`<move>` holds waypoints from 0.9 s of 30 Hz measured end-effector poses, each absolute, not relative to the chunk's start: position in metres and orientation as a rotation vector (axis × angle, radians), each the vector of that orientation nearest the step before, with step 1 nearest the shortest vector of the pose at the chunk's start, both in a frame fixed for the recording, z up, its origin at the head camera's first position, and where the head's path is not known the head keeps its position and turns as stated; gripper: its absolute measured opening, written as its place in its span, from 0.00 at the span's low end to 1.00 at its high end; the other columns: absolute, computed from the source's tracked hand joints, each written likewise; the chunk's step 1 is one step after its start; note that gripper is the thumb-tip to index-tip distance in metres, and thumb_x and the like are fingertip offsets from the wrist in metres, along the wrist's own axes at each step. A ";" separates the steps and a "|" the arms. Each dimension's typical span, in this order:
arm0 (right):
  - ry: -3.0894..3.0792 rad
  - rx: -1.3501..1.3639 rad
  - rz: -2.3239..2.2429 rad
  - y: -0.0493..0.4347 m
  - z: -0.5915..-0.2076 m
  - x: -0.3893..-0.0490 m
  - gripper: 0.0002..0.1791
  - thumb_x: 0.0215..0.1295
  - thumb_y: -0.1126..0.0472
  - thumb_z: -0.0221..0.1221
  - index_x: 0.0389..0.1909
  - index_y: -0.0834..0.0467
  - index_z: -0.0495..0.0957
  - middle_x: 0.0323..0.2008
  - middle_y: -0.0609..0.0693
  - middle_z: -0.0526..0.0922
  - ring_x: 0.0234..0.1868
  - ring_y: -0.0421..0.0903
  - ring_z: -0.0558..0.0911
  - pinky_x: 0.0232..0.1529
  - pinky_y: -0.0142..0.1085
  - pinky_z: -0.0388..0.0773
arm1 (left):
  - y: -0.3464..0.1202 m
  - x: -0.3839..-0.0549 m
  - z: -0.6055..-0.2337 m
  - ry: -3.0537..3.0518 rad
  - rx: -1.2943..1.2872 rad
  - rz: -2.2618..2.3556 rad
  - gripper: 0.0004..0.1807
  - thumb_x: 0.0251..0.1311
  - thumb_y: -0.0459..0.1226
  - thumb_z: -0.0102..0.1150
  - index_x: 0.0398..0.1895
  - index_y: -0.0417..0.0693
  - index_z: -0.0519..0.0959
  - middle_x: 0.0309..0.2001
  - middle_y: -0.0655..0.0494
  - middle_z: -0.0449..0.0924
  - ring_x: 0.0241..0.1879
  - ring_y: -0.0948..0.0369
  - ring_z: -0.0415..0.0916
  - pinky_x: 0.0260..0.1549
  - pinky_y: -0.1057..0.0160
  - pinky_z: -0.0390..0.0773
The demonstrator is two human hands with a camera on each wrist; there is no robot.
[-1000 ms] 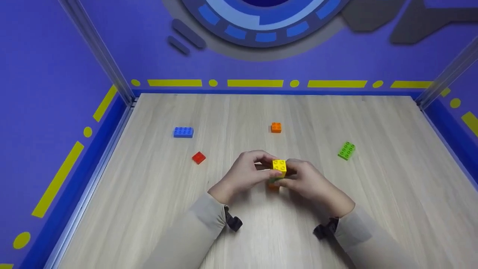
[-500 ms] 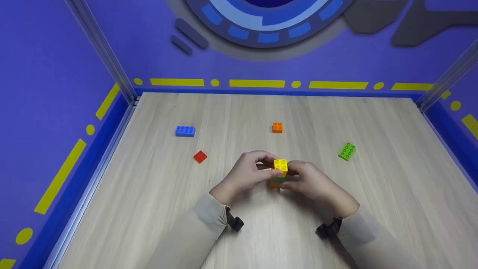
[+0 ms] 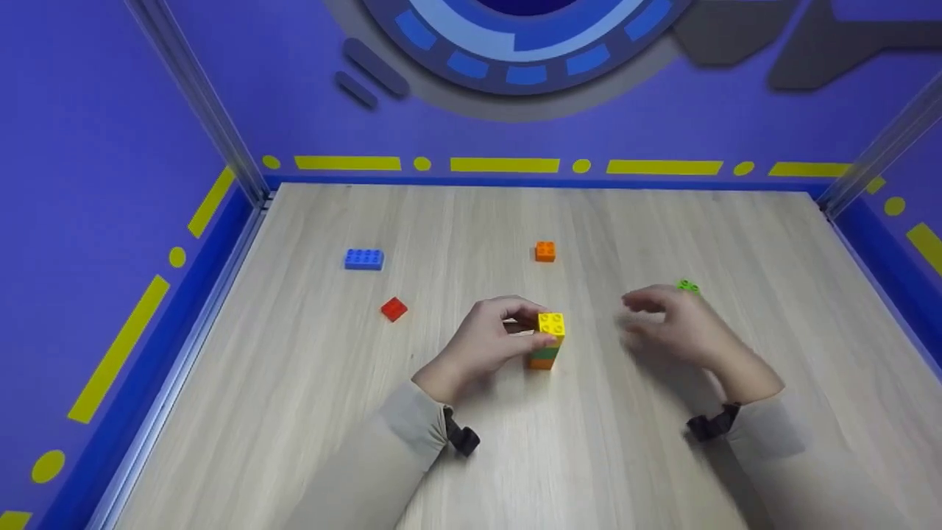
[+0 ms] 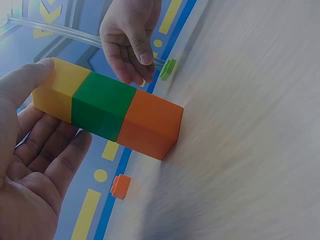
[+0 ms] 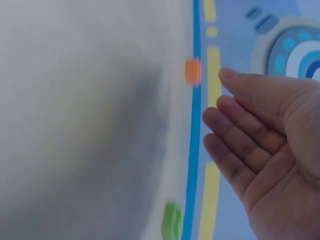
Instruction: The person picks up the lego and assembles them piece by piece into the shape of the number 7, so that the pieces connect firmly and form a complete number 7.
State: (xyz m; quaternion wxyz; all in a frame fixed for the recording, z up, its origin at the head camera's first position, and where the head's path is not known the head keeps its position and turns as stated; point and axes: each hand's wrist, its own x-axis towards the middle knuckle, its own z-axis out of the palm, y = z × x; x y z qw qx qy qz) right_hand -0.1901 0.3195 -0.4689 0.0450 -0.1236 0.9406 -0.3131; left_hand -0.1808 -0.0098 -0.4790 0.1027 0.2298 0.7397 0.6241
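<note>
Blue brick (image 3: pixel 363 259) left of centre; red brick (image 3: pixel 394 309) lower. My left hand (image 3: pixel 486 335), mid-frame, pinches the yellow top (image 3: pixel 551 324) of the upright stack (image 3: pixel 544 353), lower centre. Orange brick (image 3: pixel 544 252) above. My right hand (image 3: pixel 681 324), right of centre, loosely spread, partly hides green brick (image 3: pixel 688 285).

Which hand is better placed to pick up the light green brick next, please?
Probably the right hand: it holds nothing and is the nearer one to the light green brick. The left hand grips the stack by its yellow top brick.

Beige sleeves (image 3: pixel 383 453), black wrist straps (image 3: pixel 462 439)
</note>
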 end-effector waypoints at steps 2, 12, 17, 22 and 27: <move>2.912 -0.370 -0.948 0.336 -0.465 -0.196 0.20 0.70 0.59 0.66 0.61 0.57 0.82 0.58 0.58 0.85 0.61 0.61 0.82 0.63 0.61 0.77 | -0.010 -0.181 -0.479 2.191 0.680 1.839 0.18 0.56 0.41 0.79 0.50 0.52 0.87 0.46 0.59 0.87 0.48 0.63 0.83 0.58 0.59 0.84; 3.049 -0.190 -0.842 0.401 -0.456 -0.224 0.19 0.72 0.69 0.58 0.61 0.59 0.82 0.61 0.64 0.82 0.60 0.67 0.80 0.59 0.64 0.76 | -0.009 -0.181 -0.479 2.151 0.652 1.862 0.18 0.55 0.39 0.79 0.49 0.52 0.87 0.48 0.59 0.87 0.49 0.64 0.84 0.59 0.57 0.84; 3.002 -0.197 -0.785 0.411 -0.462 -0.232 0.25 0.67 0.77 0.53 0.62 0.59 0.81 0.65 0.65 0.78 0.62 0.69 0.77 0.58 0.65 0.78 | -0.008 -0.181 -0.480 2.158 0.660 1.851 0.17 0.56 0.41 0.79 0.49 0.53 0.87 0.49 0.60 0.87 0.50 0.64 0.85 0.58 0.59 0.84; 2.901 -0.207 -0.697 0.412 -0.470 -0.238 0.33 0.62 0.81 0.47 0.65 0.57 0.80 0.71 0.65 0.73 0.70 0.71 0.71 0.67 0.68 0.69 | -0.009 -0.181 -0.480 2.173 0.660 1.844 0.17 0.56 0.41 0.79 0.49 0.53 0.87 0.48 0.60 0.87 0.49 0.65 0.85 0.58 0.62 0.84; 2.857 -0.168 -0.683 0.412 -0.474 -0.242 0.28 0.65 0.78 0.52 0.64 0.59 0.81 0.70 0.67 0.73 0.73 0.72 0.68 0.71 0.69 0.63 | -0.010 -0.181 -0.480 2.166 0.655 1.847 0.17 0.56 0.41 0.79 0.49 0.54 0.87 0.48 0.60 0.86 0.50 0.65 0.85 0.58 0.61 0.84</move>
